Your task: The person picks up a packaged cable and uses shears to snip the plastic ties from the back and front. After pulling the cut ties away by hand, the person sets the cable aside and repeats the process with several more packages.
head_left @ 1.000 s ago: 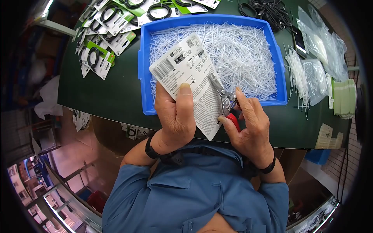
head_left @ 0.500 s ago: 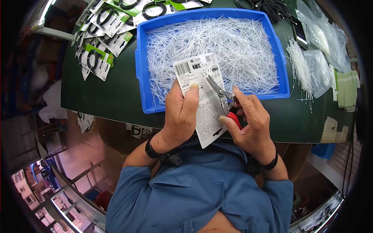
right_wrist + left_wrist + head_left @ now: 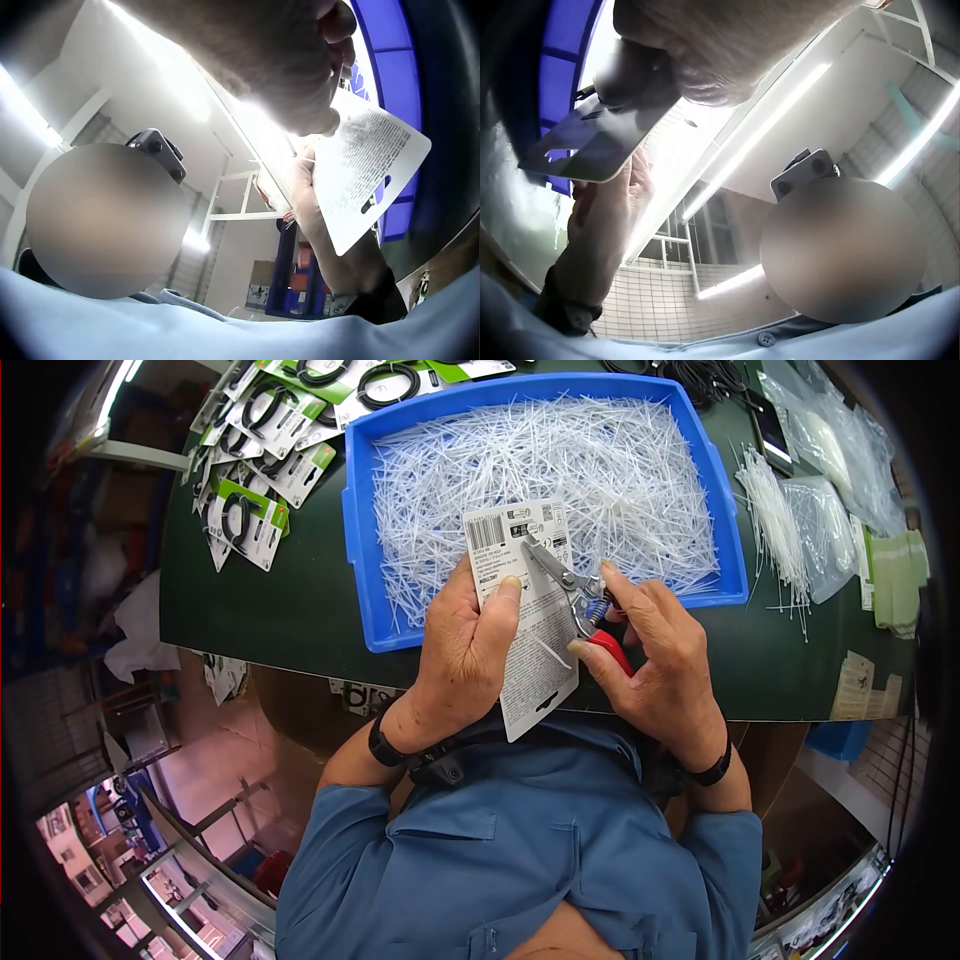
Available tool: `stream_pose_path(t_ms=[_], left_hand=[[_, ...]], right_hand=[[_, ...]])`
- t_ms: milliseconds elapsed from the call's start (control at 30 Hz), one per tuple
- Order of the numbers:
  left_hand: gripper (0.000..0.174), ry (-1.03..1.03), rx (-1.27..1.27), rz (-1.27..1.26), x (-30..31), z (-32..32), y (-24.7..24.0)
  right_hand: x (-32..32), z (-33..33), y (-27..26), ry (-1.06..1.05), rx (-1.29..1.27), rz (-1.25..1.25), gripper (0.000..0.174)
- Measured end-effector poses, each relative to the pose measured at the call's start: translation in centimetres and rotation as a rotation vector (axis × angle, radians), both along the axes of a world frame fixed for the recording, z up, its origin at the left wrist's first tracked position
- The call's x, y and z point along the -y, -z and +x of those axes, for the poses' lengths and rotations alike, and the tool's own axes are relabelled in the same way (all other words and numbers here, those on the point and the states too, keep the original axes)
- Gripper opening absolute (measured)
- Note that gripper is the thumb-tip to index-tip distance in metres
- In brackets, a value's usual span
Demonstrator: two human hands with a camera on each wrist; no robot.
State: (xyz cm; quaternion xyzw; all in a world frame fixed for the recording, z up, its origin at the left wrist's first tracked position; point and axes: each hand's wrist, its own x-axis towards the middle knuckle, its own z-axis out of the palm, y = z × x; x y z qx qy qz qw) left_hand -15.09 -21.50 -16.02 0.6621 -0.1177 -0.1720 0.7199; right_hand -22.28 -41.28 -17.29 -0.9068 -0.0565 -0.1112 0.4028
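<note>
In the head view my left hand point(image 3: 462, 645) grips a white printed packaging card point(image 3: 535, 625) by its left edge, thumb on the printed face. The card's barcode end points away from me, its hang slot toward me. My right hand point(image 3: 662, 660) holds red-handled snips point(image 3: 608, 648), their metal blades lying over the card's upper part. A thin white strip point(image 3: 552, 653) shows against the print below the blades. From the right wrist view, the card point(image 3: 367, 161) shows its fine print and hang slot; the right hand point(image 3: 285, 67) hides the snips there.
Beyond the hands stands a blue tray point(image 3: 357, 550) heaped with white cable-tie pieces point(image 3: 600, 480). Carded black cables point(image 3: 245, 525) pile up at left. Loose white cable ties point(image 3: 775, 525), plastic bags point(image 3: 820, 540), a phone point(image 3: 768, 435) and black cables point(image 3: 705, 380) lie at right.
The card has come down and right, over the tray's near edge, and turned more upright. The snips stay over it in the right hand. A white strip now shows against the card.
</note>
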Motion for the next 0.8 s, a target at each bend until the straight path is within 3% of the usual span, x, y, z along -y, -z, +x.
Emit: stream_pose_path(t_ms=[333,800], left_hand=[[0.033,0.043,-0.078,0.008,0.4,0.7,1.1],[0.034,-0.114,0.024,-0.1,1.0,1.3,1.7]], right_hand=[[-0.4,-0.5,1.9,0.064,0.035,0.03,0.072],[-1.1,-2.8,1.3,-0.061,-0.025,0.166,0.074]])
